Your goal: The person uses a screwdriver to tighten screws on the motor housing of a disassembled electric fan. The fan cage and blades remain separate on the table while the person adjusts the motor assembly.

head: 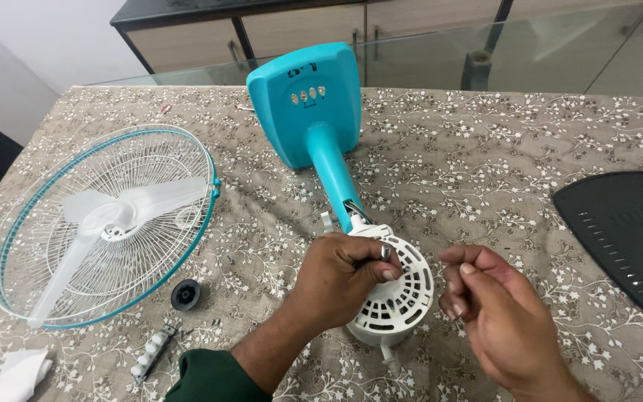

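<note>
A turquoise fan stand (314, 112) lies on its side on a patterned tablecloth, its neck running down to a white vented motor housing (403, 298). My left hand (340, 279) rests on the housing's left side and pinches a small metal part against its top edge. My right hand (493, 298) hovers just right of the housing, fingers curled loosely toward it; whether anything sits in them I cannot tell.
A white and turquoise fan grille (102, 223) with the translucent blades inside lies at the left. Near it are a black round cap (186, 295), a white switch strip (154, 351), small screws and white paper (20, 376). A black base plate (623, 234) lies at the right.
</note>
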